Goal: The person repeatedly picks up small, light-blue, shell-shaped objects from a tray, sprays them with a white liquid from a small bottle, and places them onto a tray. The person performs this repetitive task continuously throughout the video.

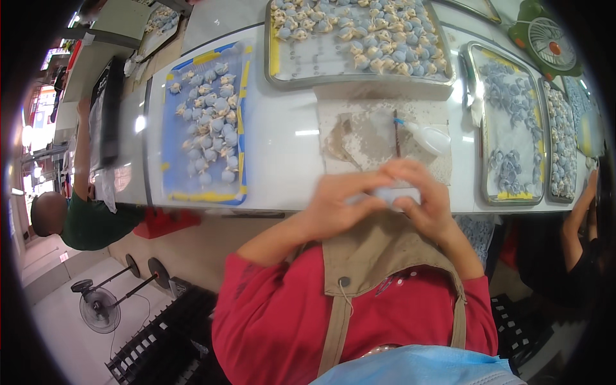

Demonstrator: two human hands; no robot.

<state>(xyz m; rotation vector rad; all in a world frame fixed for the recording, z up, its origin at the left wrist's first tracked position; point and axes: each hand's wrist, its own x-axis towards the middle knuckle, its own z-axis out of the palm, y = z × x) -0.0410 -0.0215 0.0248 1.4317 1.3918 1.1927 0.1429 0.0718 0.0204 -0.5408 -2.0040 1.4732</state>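
Note:
My left hand (pixel 340 204) and my right hand (pixel 423 196) meet in front of my chest at the table's near edge. Their fingers are closed around a small pale blue-grey piece (pixel 387 194), whose kind I cannot make out because fingers cover most of it. Just beyond them lies a stained, pale work board (pixel 333 115). On it rest a white squeeze bottle (pixel 431 138) with a blue tip and a thin dark stick (pixel 397 131).
A blue tray (pixel 179 154) at left and a metal tray (pixel 308 78) at the back hold many small blue-grey and cream pieces. Another metal tray (pixel 486 186) stands right, near a green fan (pixel 545 42). Co-workers flank me: a green sleeve (pixel 96 221) left, a bare arm (pixel 577 208) right.

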